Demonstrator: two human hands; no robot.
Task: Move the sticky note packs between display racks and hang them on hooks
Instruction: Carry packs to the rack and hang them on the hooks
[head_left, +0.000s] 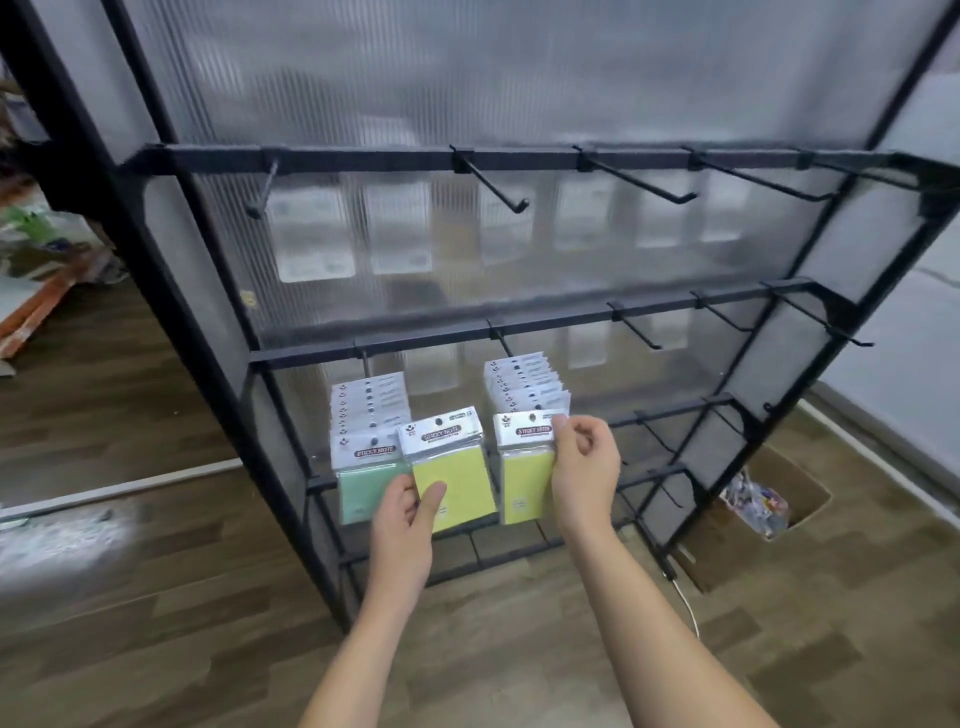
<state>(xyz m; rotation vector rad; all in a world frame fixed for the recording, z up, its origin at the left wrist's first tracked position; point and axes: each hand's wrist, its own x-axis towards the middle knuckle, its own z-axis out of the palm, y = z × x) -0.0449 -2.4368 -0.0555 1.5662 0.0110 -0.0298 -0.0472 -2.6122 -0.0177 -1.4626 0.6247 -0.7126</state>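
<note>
While two stacks already hang on the middle rail, most hooks are seen bare, so the job is judged partly done.

Rack: a black display rack (519, 156) with three visible rails of hooks; a ribbed translucent panel stands behind it.
Left stack: sticky note packs (366, 415), green at the front, are hung on one hook of the middle rail.
Right stack: packs (524, 387) are hung on the next hook, a yellow one (524, 467) at the front.
Left hand: the left hand (402, 525) holds a loose yellow pack (452, 467); the thumb is pressed on its face, the fingers are hidden behind it. The pack is held off any hook, between the two stacks.
Right hand: the right hand (584, 462) is seen with thumb and forefinger pinching the header edge of the front yellow pack; the other fingers are curled.
Remaining: the held pack is yet to be hung; the top rail hooks (498, 184) carry nothing.
Floor: a cardboard box (779, 499) with wrapped goods is noted beside the rack.
</note>
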